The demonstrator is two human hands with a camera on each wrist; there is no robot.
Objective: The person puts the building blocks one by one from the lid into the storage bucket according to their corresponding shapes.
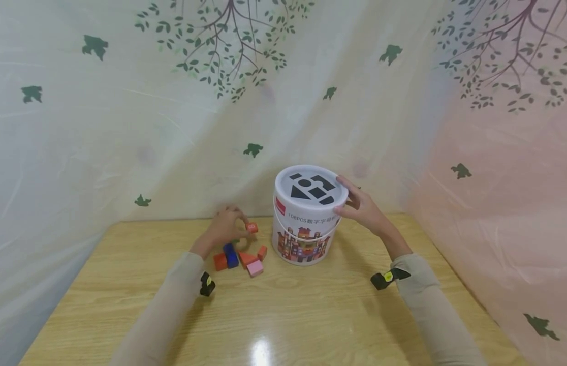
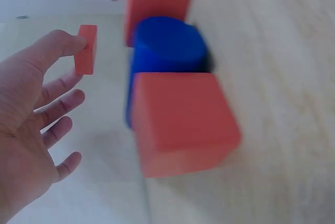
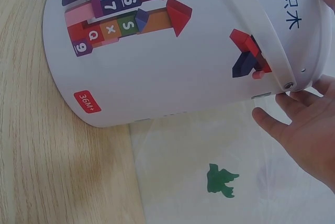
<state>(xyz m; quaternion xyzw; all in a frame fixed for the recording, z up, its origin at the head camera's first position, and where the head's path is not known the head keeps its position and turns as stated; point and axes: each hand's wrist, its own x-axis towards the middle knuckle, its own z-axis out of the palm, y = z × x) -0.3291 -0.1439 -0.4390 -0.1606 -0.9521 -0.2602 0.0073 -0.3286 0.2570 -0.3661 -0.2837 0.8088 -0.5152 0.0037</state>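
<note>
Pinches block (image 1: pixel 252 227) in left hand (image 1: pixel 224 226); touches bucket (image 1: pixel 304 223) with spread right hand (image 1: pixel 367 211); apparently has loose blocks (image 1: pixel 248 260) left, lower centre.

The toy-block bucket (image 1: pixel 306 214) bears "108PCS数字字母" on its front; "积木" reads in the right wrist view. A red label (image 3: pixel 87 101) states "36M+". Printed blocks (image 3: pixel 111 28) show U, V, 7, Q, X, S. The held red block (image 1: pixel 252 227) carries B or 8, indistinct.
</note>
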